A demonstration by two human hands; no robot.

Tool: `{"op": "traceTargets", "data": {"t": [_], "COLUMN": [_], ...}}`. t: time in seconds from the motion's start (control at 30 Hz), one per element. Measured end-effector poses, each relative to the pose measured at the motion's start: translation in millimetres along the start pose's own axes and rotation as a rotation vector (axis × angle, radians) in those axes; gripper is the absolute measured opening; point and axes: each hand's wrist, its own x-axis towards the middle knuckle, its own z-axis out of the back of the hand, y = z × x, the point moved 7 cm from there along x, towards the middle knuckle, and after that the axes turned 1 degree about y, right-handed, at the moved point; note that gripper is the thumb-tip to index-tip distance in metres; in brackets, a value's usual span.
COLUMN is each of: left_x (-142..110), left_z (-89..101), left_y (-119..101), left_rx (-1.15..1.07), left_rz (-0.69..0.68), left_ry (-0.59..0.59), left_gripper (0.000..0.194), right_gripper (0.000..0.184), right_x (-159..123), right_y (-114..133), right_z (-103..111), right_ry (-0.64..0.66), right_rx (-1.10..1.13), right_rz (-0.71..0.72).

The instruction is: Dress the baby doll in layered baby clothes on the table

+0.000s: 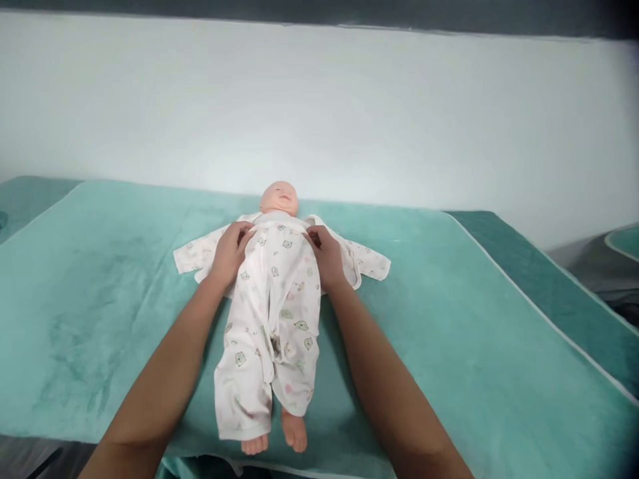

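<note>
A baby doll (279,197) lies on its back, head toward the wall and bare feet toward me. White printed baby trousers (279,279) cover its legs and reach up over the belly to the chest. Beneath it a matching baby jacket (369,259) is spread open, sleeves out to both sides. At the waistband's left edge my left hand (232,249) pinches the cloth between thumb and fingers. My right hand (324,251) grips the same waistband on the right side. The fingertips of both hands are partly hidden by the fabric.
A green plush cover (449,332) spreads over the table under the doll. Behind the table stands a white wall (319,113). A darker green strip (539,279) runs along the right side, and another green-topped surface (626,241) shows at the far right.
</note>
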Motion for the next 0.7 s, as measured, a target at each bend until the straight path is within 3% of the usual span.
{"op": "traceTargets", "data": {"t": [0.07,0.17,0.3,0.47,0.7], "left_x": [0.4,5.0,12.5,30.5,51.8], "left_z": [3.7,3.7,0.1,0.9,-8.4], "left_y": [-9.4,-10.1,-4.3,10.8,21.4], "left_rx": [0.099,0.127,0.064,0.237,0.221], "left_rz": [-0.12,-0.124,-0.073,0.05,0.063], "left_ry": [0.021,0.114,0.2,0.062,-0.018], "left_gripper": [0.018,0.016,0.018,0.02,0.013], "right_gripper": [0.021,0.022,0.022,0.024,0.023], "right_x": [-0.3,3.2,7.9,13.8,35.8], "right_y": [11.0,16.2,8.0,-2.1,-18.7], "right_z": [2.4,1.0,-4.9,-4.5,-1.3], "right_ry": [-0.002,0.061,0.111,-0.007,-0.078], "right_rx": [-0.042,-0.058,-0.108,-0.331,-0.335], "right_rz": [0.151,0.236,0.147,0.019,-0.063]}}
